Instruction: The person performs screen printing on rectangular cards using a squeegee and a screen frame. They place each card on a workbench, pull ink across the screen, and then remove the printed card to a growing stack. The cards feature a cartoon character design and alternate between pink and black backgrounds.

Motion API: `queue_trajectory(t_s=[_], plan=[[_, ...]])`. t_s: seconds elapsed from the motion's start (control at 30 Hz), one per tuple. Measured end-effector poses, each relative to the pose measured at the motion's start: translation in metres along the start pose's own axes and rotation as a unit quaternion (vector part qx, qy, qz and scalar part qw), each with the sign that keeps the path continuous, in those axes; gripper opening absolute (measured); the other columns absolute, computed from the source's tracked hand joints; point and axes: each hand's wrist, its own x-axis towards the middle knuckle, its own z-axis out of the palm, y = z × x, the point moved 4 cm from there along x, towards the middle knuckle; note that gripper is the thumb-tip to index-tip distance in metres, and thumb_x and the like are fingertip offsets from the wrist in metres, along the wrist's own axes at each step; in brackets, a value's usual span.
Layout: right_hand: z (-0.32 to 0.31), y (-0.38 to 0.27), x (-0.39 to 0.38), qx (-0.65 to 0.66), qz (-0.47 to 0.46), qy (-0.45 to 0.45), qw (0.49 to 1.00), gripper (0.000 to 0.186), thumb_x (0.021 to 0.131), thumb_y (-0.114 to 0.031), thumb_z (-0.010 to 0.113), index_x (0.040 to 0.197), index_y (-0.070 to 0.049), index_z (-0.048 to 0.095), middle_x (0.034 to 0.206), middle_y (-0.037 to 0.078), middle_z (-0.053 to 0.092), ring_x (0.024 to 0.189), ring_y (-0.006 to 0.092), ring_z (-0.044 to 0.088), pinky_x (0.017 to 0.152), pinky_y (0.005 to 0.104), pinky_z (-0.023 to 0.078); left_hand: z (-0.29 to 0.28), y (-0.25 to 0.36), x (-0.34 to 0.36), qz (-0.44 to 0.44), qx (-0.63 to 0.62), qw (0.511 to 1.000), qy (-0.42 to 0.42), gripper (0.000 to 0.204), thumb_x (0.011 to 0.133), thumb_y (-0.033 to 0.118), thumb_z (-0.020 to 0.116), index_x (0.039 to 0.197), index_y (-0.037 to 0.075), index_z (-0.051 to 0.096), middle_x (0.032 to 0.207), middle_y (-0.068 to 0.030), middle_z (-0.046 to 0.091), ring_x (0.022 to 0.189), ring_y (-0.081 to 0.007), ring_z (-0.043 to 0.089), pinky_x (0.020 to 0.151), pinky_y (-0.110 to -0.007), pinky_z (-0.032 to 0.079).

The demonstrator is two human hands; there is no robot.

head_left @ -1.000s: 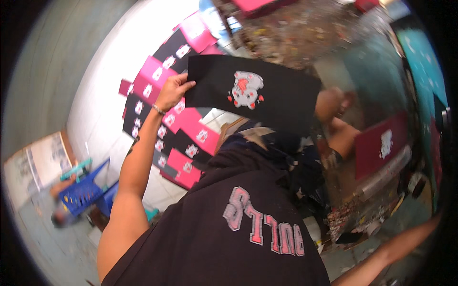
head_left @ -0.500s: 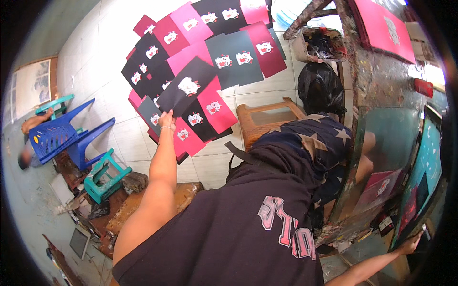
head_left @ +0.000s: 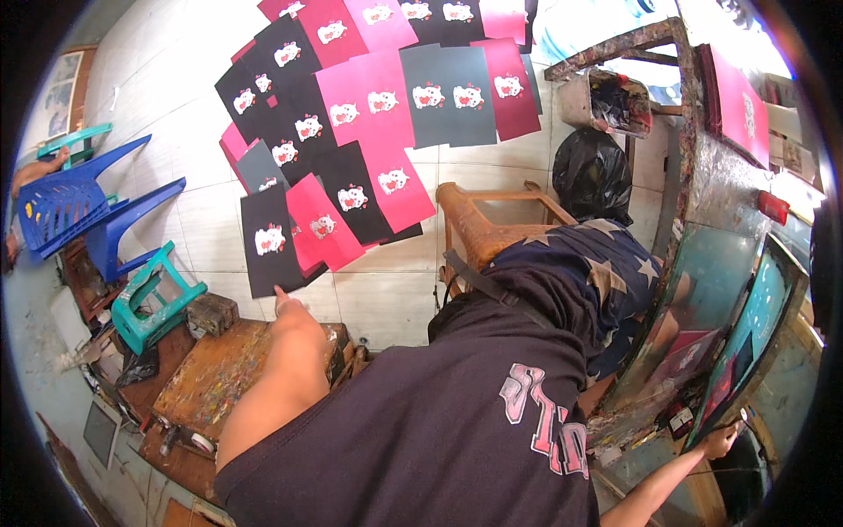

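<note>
My left hand [head_left: 288, 303] pinches the near edge of a black sheet [head_left: 262, 230] printed with a white cartoon animal and red hearts. That sheet lies at the left front of a spread of similar sheets, partly over a pink sheet [head_left: 327, 230]. At the far lower right, my right hand [head_left: 722, 441] is closed at the lower end of a tilted screen-printing frame [head_left: 746, 329] with teal mesh. Its fingers are partly hidden, and a small pale piece shows beside them. Below the frame, a pink printed sheet [head_left: 687, 356] lies on the glass-like worktop.
A brown wooden stool [head_left: 492, 215] stands before my legs, next to a black plastic bag [head_left: 593, 176] and a stained bin [head_left: 606, 104]. Blue chairs [head_left: 75, 206], a teal stool [head_left: 158, 299] and a paint-spattered bench [head_left: 215, 364] stand left. Stacked pink sheets [head_left: 733, 105] lie upper right.
My left hand has brought the black sheet left and toward me, down beside the other sheets. The pink and black sheets it covered now show. The view has shifted; my right hand stays at the frame.
</note>
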Motion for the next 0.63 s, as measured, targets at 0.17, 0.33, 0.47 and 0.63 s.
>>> queue_trajectory(t_s=[0.17,0.33,0.47,0.63], plan=[[-0.002,-0.045,-0.015,0.017,0.008,0.021,1.0,0.081,0.093,-0.081,0.039,0.123,-0.016,0.076,0.116,0.015,0.075,0.11,0.0425,0.067,0.095,0.0527,0.05,0.001,-0.058,-0.002,-0.002,-0.065,0.998,0.021,0.055,0.092,0.04,0.068,0.122,-0.006,0.065,0.123,-0.0205,0.07,0.106,-0.0333,0.071,0.089,-0.046,0.058],[-0.008,-0.02,0.001,0.056,-0.008,-0.005,0.998,0.079,0.093,-0.079,0.043,0.126,-0.014,0.075,0.117,0.014,0.076,0.108,0.0342,0.069,0.093,0.0462,0.052,0.115,-0.065,-0.121,0.165,0.122,0.978,0.015,0.06,0.086,0.039,0.076,0.117,-0.011,0.065,0.122,-0.0235,0.07,0.103,-0.0353,0.072,0.087,-0.045,0.059],[0.001,0.002,0.017,0.152,-0.137,0.005,0.979,0.06,0.1,-0.053,0.046,0.13,-0.008,0.071,0.123,0.014,0.073,0.111,0.0277,0.069,0.098,0.0401,0.052,0.216,-0.105,-0.349,0.546,0.213,0.772,-0.246,0.027,0.091,0.016,0.075,0.11,0.001,0.063,0.092,-0.0114,0.07,0.078,-0.0206,0.067,0.074,-0.035,0.056],[-0.007,0.099,0.01,-0.066,-0.244,0.091,0.963,0.038,0.105,-0.033,0.053,0.13,-0.013,0.074,0.125,0.017,0.073,0.108,0.0246,0.072,0.097,0.0367,0.055,0.212,-0.254,-0.663,0.647,0.221,0.392,-0.616,0.023,0.099,0.015,0.069,0.117,0.0,0.067,0.1,-0.0083,0.072,0.092,-0.0134,0.067,0.085,-0.028,0.055]])
